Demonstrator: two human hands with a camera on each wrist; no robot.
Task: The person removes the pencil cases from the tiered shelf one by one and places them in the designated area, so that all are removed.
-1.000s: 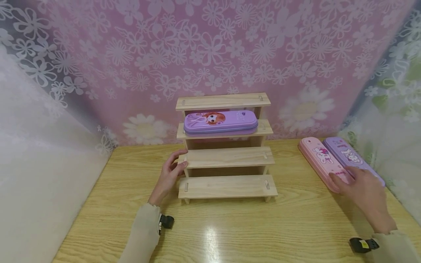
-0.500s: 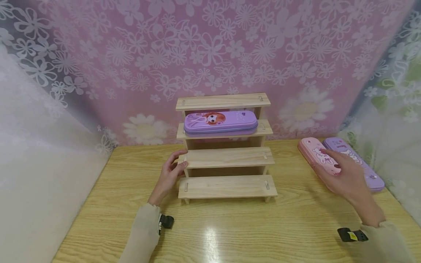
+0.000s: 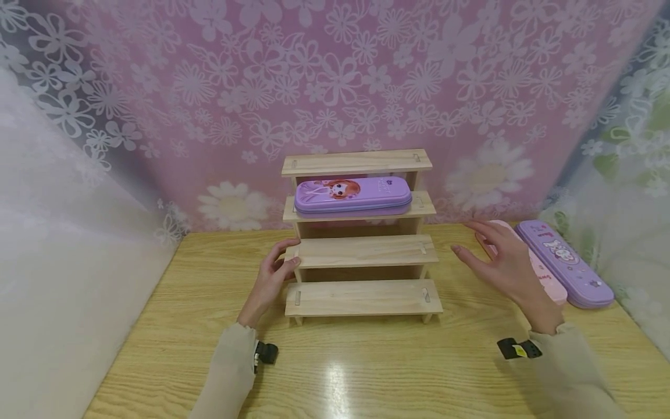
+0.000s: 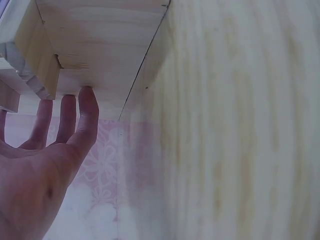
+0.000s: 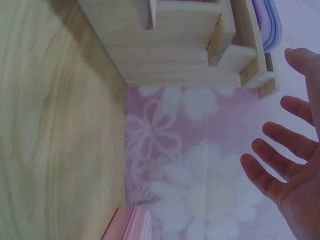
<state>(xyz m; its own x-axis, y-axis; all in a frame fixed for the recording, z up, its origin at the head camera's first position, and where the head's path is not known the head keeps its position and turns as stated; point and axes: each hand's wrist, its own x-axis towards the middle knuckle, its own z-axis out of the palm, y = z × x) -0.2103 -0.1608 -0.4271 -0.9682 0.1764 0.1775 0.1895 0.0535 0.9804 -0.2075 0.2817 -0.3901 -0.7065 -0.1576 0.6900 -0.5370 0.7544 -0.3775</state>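
A four-step wooden display shelf (image 3: pixel 361 250) stands mid-table. On its second step from the top lies a purple pencil case (image 3: pixel 353 196) printed with a red-haired girl. My left hand (image 3: pixel 269 282) grips the left end of the step below, thumb at the front edge; in the left wrist view its fingertips (image 4: pixel 86 100) touch the side panel. Between the shelf and a pink pencil case (image 3: pixel 549 282), my right hand (image 3: pixel 510 270) is raised with fingers spread and nothing in it. It hides part of the pink case in the head view.
A lilac pencil case (image 3: pixel 570 267) with a cartoon animal lies right of the pink one, near the table's right side. Pink flowered cloth (image 3: pixel 340 75) hangs close behind the shelf. Pale sheets flank both sides of the wood-grain table (image 3: pixel 398 372).
My right hand has moved left from over the two pencil cases on the right, toward the shelf, and holds nothing. Those cases still lie there. My left hand has stayed on the shelf.
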